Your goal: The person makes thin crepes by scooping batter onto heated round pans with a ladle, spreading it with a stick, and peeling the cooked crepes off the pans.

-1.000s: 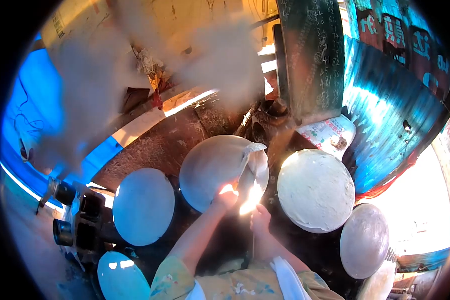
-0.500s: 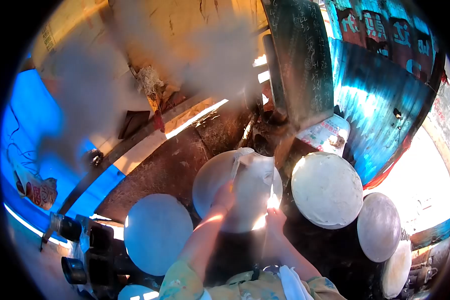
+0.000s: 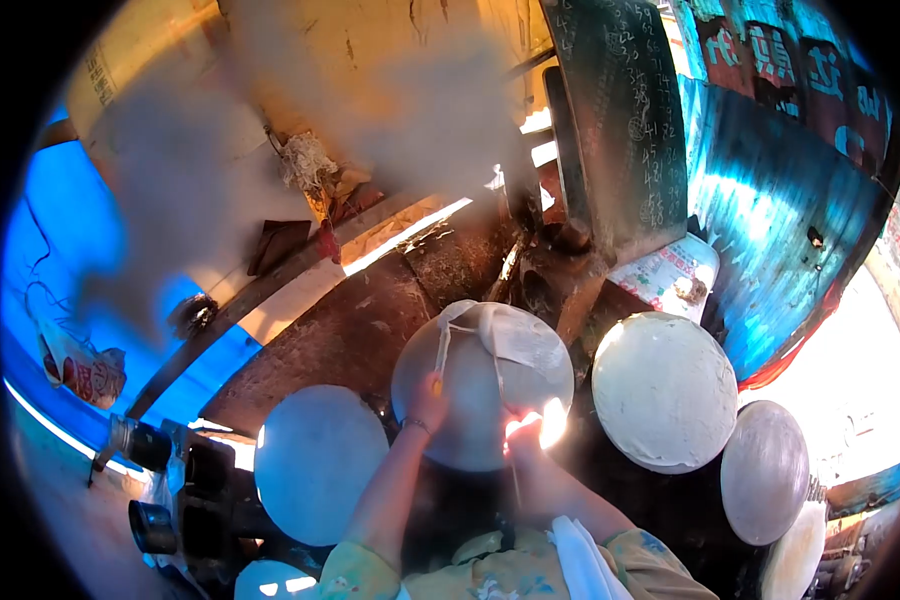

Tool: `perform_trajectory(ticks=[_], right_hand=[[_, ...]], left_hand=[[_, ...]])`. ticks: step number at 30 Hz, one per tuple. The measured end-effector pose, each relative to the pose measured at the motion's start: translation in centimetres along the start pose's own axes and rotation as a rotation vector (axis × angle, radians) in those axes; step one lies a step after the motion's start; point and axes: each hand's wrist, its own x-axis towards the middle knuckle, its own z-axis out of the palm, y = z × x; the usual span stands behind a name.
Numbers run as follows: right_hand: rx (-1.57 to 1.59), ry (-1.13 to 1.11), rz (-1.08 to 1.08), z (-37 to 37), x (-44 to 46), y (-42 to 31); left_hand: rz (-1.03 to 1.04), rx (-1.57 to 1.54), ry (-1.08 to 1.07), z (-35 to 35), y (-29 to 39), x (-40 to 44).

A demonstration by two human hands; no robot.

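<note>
A round grey griddle plate [image 3: 470,440] lies in front of me, both my hands over its near half. My left hand [image 3: 428,408] is closed on the edge of a thin pale sheet [image 3: 444,345], with a small yellow-orange bit showing at the fingers. My right hand [image 3: 522,436] is closed near the sheet's other edge, partly washed out by bright sunlight. Between the hands the sheet is thin and hard to make out. A white streaky patch [image 3: 525,337] lies at the plate's far right.
A bluish round plate [image 3: 320,465] sits left; a white-coated one [image 3: 665,393] and a greyer one [image 3: 765,472] stand right. Behind are a rusty metal surround [image 3: 320,345], a chalk-marked board [image 3: 630,130] and a blue metal sheet [image 3: 760,240]. Grey blurs cover the upper left.
The sheet spread wide between my hands now shows as narrow edges, baring more of the plate. My right hand has moved left, nearer my left hand. The view has shifted slightly.
</note>
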Motion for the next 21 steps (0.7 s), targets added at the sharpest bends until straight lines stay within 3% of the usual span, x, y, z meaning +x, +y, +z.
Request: perform_trajectory(ticks=[1, 3, 4, 6, 7, 8, 10, 12, 14, 16, 17, 19, 21], right_hand=[[0.032, -0.035, 0.011, -0.8, -0.5, -1.7], [0.177, 0.019, 0.031, -2.6, -1.7, -5.5], [0.390, -0.056, 0.003, -3.7, -0.8, -4.3], [0.276, 0.024, -0.028, -3.2, -0.3, -4.0], [0.228, 0.064, -0.024, -1.8, -0.4, -3.2], [0.302, -0.048, -0.028, -0.2, 2.7, 0.8], [-0.095, -0.079, -0.300, 1.3, 3.8, 0.8], [-0.241, -0.104, -0.079, -0.2, 4.3, -1.8], [-0.027, -0.167, -0.074, -3.8, 1.8, -7.1], [0.340, -0.257, -0.032, -3.3, 11.0, 2.3], [-0.377, -0.074, -0.009, -2.6, 4.3, -5.3], [-0.414, -0.194, -0.082, -1.0, 4.0, -4.1], [-0.475, -0.323, -0.102, -1.5, 2.9, -5.5]], left_hand=[[-0.004, 0.006, 0.005, -0.4, 0.2, -0.8], [-0.238, -0.204, -0.033, -2.0, 1.0, -2.4], [-0.172, -0.203, -0.010, -1.4, -2.0, -2.8], [-0.086, -0.187, 0.014, -1.4, -4.4, -2.8], [-0.210, -0.271, 0.039, -1.9, -3.2, -4.6], [-0.343, -0.365, 0.072, -2.2, -1.9, -6.4], [-0.414, -0.427, 0.068, -2.9, 0.0, -8.5], [-0.481, -0.445, 0.039, -3.9, 0.9, -11.1], [-0.522, -0.607, 0.010, -4.4, 1.1, -14.1], [-0.549, -0.687, 0.023, -4.2, 0.8, -16.6], [-0.536, -0.659, 0.020, -3.7, -0.6, -17.8], [-0.557, -0.734, -0.001, -4.1, -0.5, -19.6], [-0.633, -0.889, 0.031, -7.0, 3.9, -22.4]])
